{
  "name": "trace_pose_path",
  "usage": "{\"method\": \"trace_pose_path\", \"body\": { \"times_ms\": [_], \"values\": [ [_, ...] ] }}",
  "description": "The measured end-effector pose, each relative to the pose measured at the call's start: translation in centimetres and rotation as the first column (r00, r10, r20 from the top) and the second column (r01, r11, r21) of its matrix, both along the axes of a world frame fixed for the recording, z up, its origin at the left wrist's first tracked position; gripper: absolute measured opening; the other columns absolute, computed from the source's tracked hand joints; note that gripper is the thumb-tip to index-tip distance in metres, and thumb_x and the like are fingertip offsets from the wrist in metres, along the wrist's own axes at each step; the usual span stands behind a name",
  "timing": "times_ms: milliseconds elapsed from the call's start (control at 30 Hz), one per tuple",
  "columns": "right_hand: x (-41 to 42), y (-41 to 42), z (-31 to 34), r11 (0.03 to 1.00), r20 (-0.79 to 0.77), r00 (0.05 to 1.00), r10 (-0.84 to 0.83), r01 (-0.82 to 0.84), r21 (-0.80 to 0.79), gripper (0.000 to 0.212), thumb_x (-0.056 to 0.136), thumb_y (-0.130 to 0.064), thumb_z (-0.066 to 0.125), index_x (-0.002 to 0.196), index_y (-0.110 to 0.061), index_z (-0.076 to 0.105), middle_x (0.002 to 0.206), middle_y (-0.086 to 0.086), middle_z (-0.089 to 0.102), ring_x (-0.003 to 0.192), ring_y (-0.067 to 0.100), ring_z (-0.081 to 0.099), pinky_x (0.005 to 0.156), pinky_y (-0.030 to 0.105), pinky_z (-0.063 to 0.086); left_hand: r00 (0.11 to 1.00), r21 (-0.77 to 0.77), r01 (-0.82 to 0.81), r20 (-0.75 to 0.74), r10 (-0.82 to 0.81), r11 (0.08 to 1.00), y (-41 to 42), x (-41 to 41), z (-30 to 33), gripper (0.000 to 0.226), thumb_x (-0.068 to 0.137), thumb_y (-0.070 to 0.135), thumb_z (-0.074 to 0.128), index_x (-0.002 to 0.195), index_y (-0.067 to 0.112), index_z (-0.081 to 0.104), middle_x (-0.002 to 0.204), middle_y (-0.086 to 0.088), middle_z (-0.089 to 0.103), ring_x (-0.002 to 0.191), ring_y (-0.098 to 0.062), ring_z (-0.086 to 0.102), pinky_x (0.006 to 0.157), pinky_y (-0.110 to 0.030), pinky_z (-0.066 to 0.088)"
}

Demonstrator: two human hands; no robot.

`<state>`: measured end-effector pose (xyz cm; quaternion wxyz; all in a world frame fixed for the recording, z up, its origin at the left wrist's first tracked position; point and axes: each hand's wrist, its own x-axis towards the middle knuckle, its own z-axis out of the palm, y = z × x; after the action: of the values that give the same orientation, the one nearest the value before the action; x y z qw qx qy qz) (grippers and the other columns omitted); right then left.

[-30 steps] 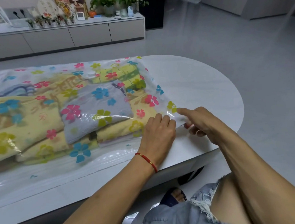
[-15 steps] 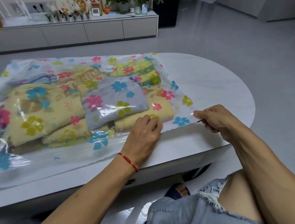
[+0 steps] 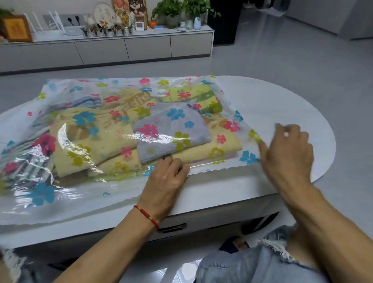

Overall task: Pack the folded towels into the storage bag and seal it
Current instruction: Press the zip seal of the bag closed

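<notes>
A clear storage bag [image 3: 58,196] printed with coloured flowers lies flat across the white table [image 3: 278,98]. Folded towels fill it: a yellow one [image 3: 105,141], a grey one [image 3: 169,131] on top, a green-yellow one [image 3: 188,95] behind and a striped one at the left. My left hand [image 3: 167,176], with a red bracelet on the wrist, presses down on the bag's near edge in front of the grey towel. My right hand [image 3: 287,149] hovers, blurred, just off the bag's near right corner with relaxed fingers and holds nothing.
A small white valve cap [image 3: 161,92] sits on the bag's far side. The table's rounded right end [image 3: 314,131] lies beyond the bag. My knees in torn denim are under the near edge. A low cabinet [image 3: 107,49] with plants and frames stands across the floor.
My right hand let go of the bag's near right corner and lifted away. My left hand slid left along the near edge. The view shifted so the bag sits more central.
</notes>
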<state>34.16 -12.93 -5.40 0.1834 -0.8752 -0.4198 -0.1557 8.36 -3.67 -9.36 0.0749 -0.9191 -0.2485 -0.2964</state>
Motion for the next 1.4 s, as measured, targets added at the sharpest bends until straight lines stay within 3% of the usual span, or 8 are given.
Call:
{"method": "trace_pose_path", "body": {
  "times_ms": [100, 167, 333, 733, 1000, 1100, 1267, 1400],
  "values": [
    [-5.8, 0.0, -0.9, 0.829, 0.241, 0.8, 0.55, -0.558, -0.039, 0.041, 0.086, -0.023, 0.072, 0.125, -0.012, 0.067, 0.128, 0.014, 0.065, 0.114, 0.037, 0.059, 0.09, 0.047, 0.046, 1.0, -0.025, 0.002, 0.004, -0.002, 1.0, -0.2, 0.2, 0.2, 0.016, 0.095, 0.015, 0.064, 0.091, 0.001, 0.07, 0.08, -0.014, 0.059, 0.071, -0.032, 0.055, 0.06, -0.043, 0.045],
    [-8.3, 0.8, -2.2, 0.738, 0.23, 0.702, 0.673, -0.655, -0.161, 0.04, 0.081, -0.02, 0.078, 0.12, -0.014, 0.071, 0.122, 0.01, 0.069, 0.111, 0.033, 0.064, 0.091, 0.044, 0.049, 1.0, -0.031, 0.0, 0.015, 0.0, 1.0, -0.3, 0.1, 0.3, 0.019, 0.096, 0.017, 0.061, 0.094, 0.0, 0.071, 0.08, -0.014, 0.059, 0.072, -0.032, 0.055, 0.06, -0.043, 0.046],
    [-8.4, 2.7, -3.4, 0.704, 0.32, 0.635, 0.704, -0.682, -0.196, 0.022, 0.069, -0.003, 0.085, 0.081, -0.012, 0.069, 0.076, 0.008, 0.062, 0.068, 0.028, 0.057, 0.054, 0.036, 0.038, 1.0, -0.054, 0.0, 0.022, 0.001, 0.999, -0.6, -0.3, 0.5, 0.02, 0.097, 0.017, 0.059, 0.091, 0.001, 0.071, 0.078, -0.014, 0.058, 0.071, -0.031, 0.054, 0.06, -0.042, 0.045],
    [-6.9, 2.4, -4.3, 0.696, 0.315, 0.636, 0.705, -0.705, -0.135, 0.024, 0.071, -0.003, 0.09, 0.086, -0.012, 0.074, 0.075, 0.008, 0.06, 0.066, 0.028, 0.055, 0.045, 0.035, 0.041, 0.994, 0.006, -0.045, -0.098, 0.046, 0.999, 1.6, -10.2, 0.0, 0.019, 0.096, 0.014, 0.056, 0.098, 0.002, 0.07, 0.081, -0.014, 0.059, 0.071, -0.03, 0.053, 0.058, -0.04, 0.045],
    [-6.7, 1.9, -3.9, 0.71, 0.345, 0.64, 0.687, -0.691, -0.132, 0.013, 0.084, -0.01, 0.084, 0.085, -0.009, 0.071, 0.076, 0.012, 0.062, 0.067, 0.033, 0.056, 0.045, 0.039, 0.046, 0.986, 0.021, -0.133, -0.1, 0.134, 0.991, 3.0, -17.2, 0.1, 0.01, 0.091, 0.01, 0.067, 0.097, 0.003, 0.071, 0.081, -0.015, 0.058, 0.069, -0.03, 0.054, 0.057, -0.041, 0.046],
    [-9.6, 1.7, -3.2, 0.716, 0.318, 0.661, 0.68, -0.691, -0.096, 0.025, 0.083, -0.02, 0.081, 0.103, -0.008, 0.074, 0.095, 0.014, 0.072, 0.083, 0.035, 0.062, 0.067, 0.043, 0.054, 0.984, 0.034, -0.158, -0.079, 0.161, 0.987, 2.5, -17.3, -0.2, 0.01, 0.091, 0.01, 0.066, 0.096, 0.002, 0.07, 0.08, -0.014, 0.057, 0.069, -0.03, 0.052, 0.057, -0.041, 0.044],
    [-22.2, 4.5, -3.7, 0.55, 0.263, 0.513, 0.817, -0.83, -0.091, 0.038, 0.084, -0.024, 0.074, 0.12, -0.011, 0.072, 0.128, 0.01, 0.07, 0.115, 0.032, 0.065, 0.101, 0.044, 0.05, 0.985, 0.081, -0.155, -0.068, 0.161, 0.985, 2.0, -16.9, 0.4, 0.014, 0.095, 0.015, 0.062, 0.095, 0.004, 0.07, 0.079, -0.013, 0.058, 0.069, -0.03, 0.053, 0.059, -0.04, 0.043],
    [-25.5, 6.5, -4.5, 0.57, 0.225, 0.576, 0.786, -0.816, 0.098, 0.018, 0.079, -0.009, 0.081, 0.097, -0.007, 0.079, 0.107, 0.01, 0.079, 0.101, 0.033, 0.074, 0.086, 0.041, 0.059, 0.981, 0.1, -0.159, -0.093, 0.168, 0.982, 1.8, -17.3, 0.9, 0.007, 0.09, 0.011, 0.069, 0.093, 0.005, 0.071, 0.076, -0.011, 0.059, 0.066, -0.03, 0.055, 0.056, -0.039, 0.045]
  ]
}}
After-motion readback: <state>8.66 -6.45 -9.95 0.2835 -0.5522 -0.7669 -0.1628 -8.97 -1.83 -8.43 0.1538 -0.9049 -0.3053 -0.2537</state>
